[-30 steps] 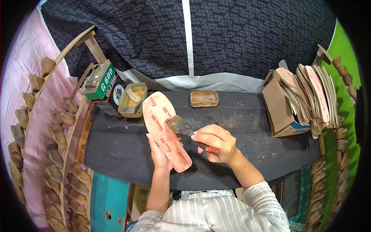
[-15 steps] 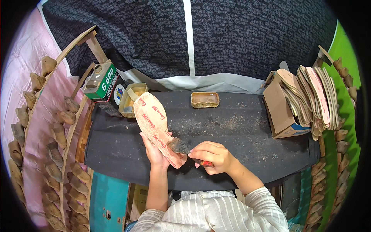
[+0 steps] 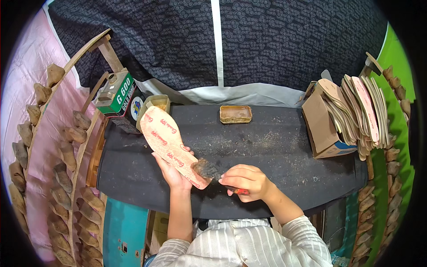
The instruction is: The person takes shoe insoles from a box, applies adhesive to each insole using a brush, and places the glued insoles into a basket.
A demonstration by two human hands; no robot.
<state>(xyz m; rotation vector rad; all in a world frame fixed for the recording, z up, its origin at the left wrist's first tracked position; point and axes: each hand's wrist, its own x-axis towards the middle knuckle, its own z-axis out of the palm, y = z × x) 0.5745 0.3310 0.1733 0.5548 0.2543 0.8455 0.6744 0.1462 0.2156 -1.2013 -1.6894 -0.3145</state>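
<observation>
A pinkish shoe insole (image 3: 163, 139) with red print is held above the table by my left hand (image 3: 175, 175), whose thumb lies along its left edge and whose fingers go underneath. My right hand (image 3: 247, 181) is closed round the red and black handle of a brush (image 3: 207, 169). The dark, worn bristles touch the narrow heel end of the insole. Its wide toe end tilts up and away to the left, in front of a rectangular tub (image 3: 161, 101) that it partly hides.
A green, white and black metal can (image 3: 122, 100) stands at the back left. At the back centre sits a small shallow box (image 3: 235, 114). A cardboard box (image 3: 321, 127) packed with insoles (image 3: 356, 111) is at the right. Racks of wooden shoe lasts (image 3: 63, 178) flank the dark-covered table (image 3: 275, 155).
My left hand has turned the insole so its toe end swings left. The heel end has shifted slightly up, and the brush stays against it with my right hand slightly further right.
</observation>
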